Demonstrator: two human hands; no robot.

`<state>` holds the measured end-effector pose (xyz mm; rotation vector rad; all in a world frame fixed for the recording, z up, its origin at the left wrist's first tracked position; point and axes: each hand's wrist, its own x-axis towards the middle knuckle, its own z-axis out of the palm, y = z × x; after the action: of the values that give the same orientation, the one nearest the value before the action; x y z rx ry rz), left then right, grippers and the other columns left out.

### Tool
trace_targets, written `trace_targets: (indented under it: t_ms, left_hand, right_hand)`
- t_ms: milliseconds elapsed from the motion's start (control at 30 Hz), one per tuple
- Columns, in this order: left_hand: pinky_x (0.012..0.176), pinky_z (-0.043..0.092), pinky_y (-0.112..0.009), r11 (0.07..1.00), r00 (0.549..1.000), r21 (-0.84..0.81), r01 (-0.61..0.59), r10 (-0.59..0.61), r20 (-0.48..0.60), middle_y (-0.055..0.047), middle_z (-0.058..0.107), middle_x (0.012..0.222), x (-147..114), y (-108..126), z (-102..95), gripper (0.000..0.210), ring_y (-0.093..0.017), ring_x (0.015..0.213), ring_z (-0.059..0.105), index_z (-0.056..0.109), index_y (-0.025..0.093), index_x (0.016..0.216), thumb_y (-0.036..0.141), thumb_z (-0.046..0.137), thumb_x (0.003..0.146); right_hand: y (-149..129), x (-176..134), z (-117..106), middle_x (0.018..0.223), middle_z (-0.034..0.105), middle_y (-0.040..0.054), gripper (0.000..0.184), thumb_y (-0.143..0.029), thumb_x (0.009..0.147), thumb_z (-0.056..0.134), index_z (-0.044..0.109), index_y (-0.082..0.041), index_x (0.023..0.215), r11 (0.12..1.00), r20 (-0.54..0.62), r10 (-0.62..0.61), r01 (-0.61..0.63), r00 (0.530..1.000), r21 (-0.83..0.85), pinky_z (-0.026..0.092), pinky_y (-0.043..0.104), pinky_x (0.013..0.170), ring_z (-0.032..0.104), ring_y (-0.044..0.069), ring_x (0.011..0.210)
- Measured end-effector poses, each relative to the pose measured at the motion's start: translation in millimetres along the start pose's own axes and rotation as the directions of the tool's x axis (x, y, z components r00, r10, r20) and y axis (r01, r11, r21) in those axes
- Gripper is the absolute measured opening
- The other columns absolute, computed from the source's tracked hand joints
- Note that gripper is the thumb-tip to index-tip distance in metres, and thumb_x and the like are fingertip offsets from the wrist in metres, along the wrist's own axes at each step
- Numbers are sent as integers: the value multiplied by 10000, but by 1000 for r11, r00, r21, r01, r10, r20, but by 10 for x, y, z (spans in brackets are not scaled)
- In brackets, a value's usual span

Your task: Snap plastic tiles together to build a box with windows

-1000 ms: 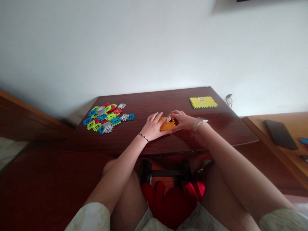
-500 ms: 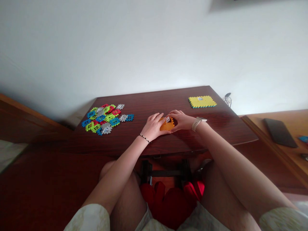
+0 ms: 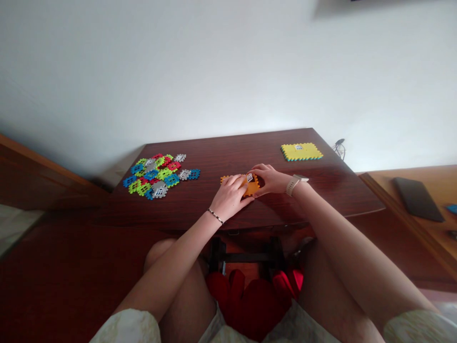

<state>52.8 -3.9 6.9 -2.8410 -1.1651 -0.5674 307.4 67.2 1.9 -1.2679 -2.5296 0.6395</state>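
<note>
An orange panel with toothed edges (image 3: 253, 189) is between my two hands near the middle of the table, with a small white window piece (image 3: 249, 177) standing out on it. My left hand (image 3: 231, 193) lies over the panel's left part, its fingers bent and pressed on it, hiding much of that side. Thumb and fingers of my right hand (image 3: 267, 179) grip the panel's right edge. How the window piece joins the panel is too small to tell.
Toothed window pieces in blue, green, red and grey (image 3: 159, 174) lie in a loose pile on the left of the dark wooden table (image 3: 214, 155). At the back right rests a yellow panel (image 3: 303, 151) over a teal layer. A black laptop-like slab (image 3: 418, 199) lies farther right.
My left hand has shifted and turned over the orange panel, so its toothed left corner now shows beyond the fingers. My right hand stays at the right edge.
</note>
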Motion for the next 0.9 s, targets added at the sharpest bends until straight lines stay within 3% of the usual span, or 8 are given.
trace_targets:
  t_ms: [233,533,700,900]
  left_hand:
    - [1292,435,-593,999,999,-41,14,-16,-31,-138,572,1650,18,-54,5,397,-346,1548,496,807,223,1269,529,635,1083]
    - [1338,393,-585,996,1000,-87,-29,29,0,-100,513,1709,133,-74,101,413,-332,1603,438,784,262,1359,531,646,1078]
    - [1336,365,-646,996,1000,-84,-17,18,23,-121,438,1755,151,-59,152,437,-360,1638,379,754,285,1409,539,656,1067]
    - [1364,318,-619,997,997,-42,-68,69,23,-116,304,1822,110,-48,90,466,-366,1669,324,691,281,1480,513,639,1079]
  right_hand:
    - [-8,10,-8,1555,548,119,945,-628,670,981,668,-348,1516,1000,-3,-14,14,1000,14,386,653,1294,455,443,1480]
    - [-18,11,12,1527,557,137,841,-604,686,970,715,-293,1424,1000,-19,-4,4,1000,1,414,623,1282,484,427,1450]
    - [-8,5,9,1539,557,135,844,-549,689,966,692,-300,1448,1000,-19,-10,10,1000,15,402,642,1279,468,438,1459]
    - [-18,0,12,1572,552,138,878,-563,706,955,671,-301,1494,1000,-12,-21,21,1000,-1,373,640,1299,458,437,1476]
